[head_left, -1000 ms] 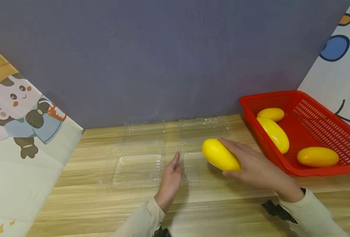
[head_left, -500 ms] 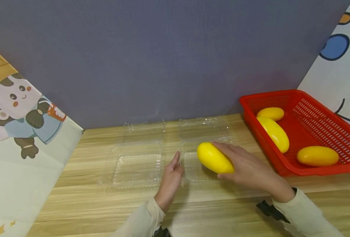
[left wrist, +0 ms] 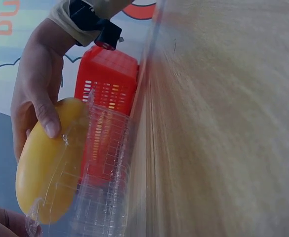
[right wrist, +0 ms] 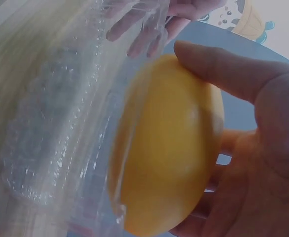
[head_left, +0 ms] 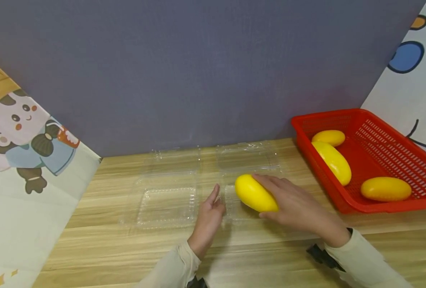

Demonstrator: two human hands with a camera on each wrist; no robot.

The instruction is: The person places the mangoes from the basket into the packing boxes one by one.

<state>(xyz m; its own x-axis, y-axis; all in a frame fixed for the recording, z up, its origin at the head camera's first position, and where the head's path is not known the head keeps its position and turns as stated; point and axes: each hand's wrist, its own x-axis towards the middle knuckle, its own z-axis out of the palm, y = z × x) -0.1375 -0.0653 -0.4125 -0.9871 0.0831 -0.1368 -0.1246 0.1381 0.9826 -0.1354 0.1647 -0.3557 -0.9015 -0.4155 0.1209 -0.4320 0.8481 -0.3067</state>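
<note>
My right hand [head_left: 296,204] grips a yellow mango [head_left: 254,194], thumb on one side and fingers on the other. The mango is tilted over the base of the right clear plastic clamshell box [head_left: 231,216], whose lid lies back toward the wall. In the left wrist view the mango [left wrist: 50,163] is at the box rim, partly behind clear plastic [left wrist: 104,173]. My left hand [head_left: 208,216] is at the left edge of that box. Through the plastic in the right wrist view, its fingers [right wrist: 127,24] look straight and spread; whether they press the rim is unclear.
A second clear clamshell box [head_left: 167,206] lies unfolded on the left of the wooden table [head_left: 101,240]. At the right stands a red plastic basket [head_left: 353,206] with 3 mangoes [head_left: 386,189] inside. A grey wall [head_left: 198,80] rises behind the boxes.
My right hand has moved left and slightly toward me with the mango, bringing it farther over the right box. The left hand has stayed nearly still.
</note>
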